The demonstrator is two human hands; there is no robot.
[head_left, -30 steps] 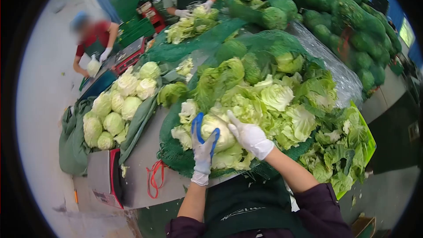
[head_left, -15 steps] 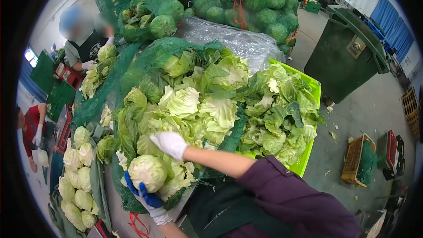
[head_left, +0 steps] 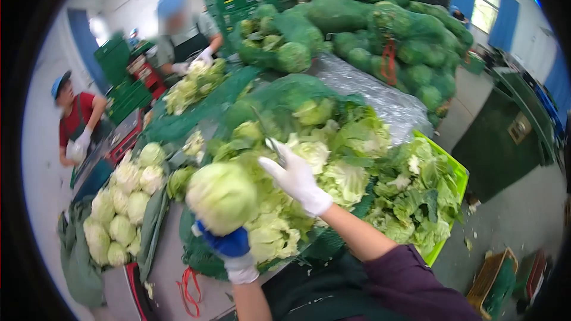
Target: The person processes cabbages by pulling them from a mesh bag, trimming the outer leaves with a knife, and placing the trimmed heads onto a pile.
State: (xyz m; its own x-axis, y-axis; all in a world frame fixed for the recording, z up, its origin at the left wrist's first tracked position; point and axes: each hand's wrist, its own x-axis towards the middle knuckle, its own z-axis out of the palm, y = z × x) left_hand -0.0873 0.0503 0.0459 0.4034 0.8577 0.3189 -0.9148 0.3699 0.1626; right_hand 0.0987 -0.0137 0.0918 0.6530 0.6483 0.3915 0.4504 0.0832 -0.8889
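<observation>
My left hand [head_left: 226, 244], in a white glove with a blue palm, holds up a trimmed pale cabbage [head_left: 221, 196] from below. To its right is my white-gloved right hand [head_left: 292, 175], closed on a slim knife [head_left: 267, 134] whose blade points up and away. The knife's handle is mostly hidden by the hand. Beneath both hands lie loose cabbage leaves [head_left: 345, 181] and cabbages on an opened green mesh sack [head_left: 208, 255]. A pile of trimmed cabbages [head_left: 122, 229] sits to the left on green cloth.
A bright green crate [head_left: 455, 172] full of leaves stands at the right. Filled mesh sacks [head_left: 410, 41] are stacked behind, near a dark green bin [head_left: 505, 137]. Across the table a co-worker [head_left: 184, 41] handles cabbage; another person [head_left: 80, 113] stands at far left.
My left hand has lifted the cabbage off the leaf pile. My right hand has moved up and away from the leaves, and the knife now shows. The view has turned left.
</observation>
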